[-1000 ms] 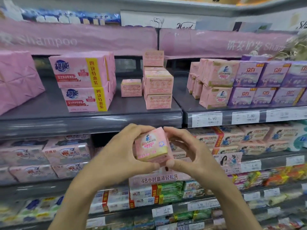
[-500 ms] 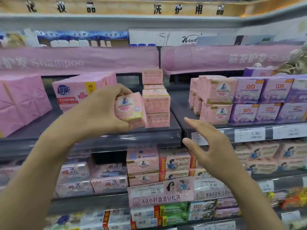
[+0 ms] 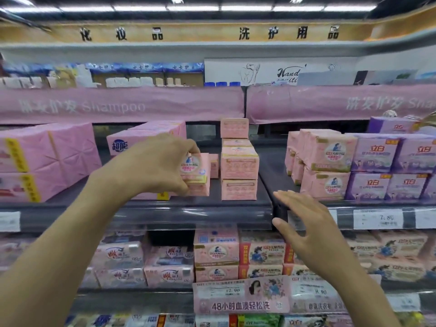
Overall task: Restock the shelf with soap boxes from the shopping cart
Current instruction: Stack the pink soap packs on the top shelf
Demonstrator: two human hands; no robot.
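The left hand grips a pink soap box on the shelf, its printed face forward, while the right hand hovers spread and empty.

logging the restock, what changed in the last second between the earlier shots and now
The soap box went up and forward from below the shelf to a spot left of the stack of boxes, now in the grip of the left hand alone. The right hand let go and hovers open by the shelf edge. The stack stayed put.
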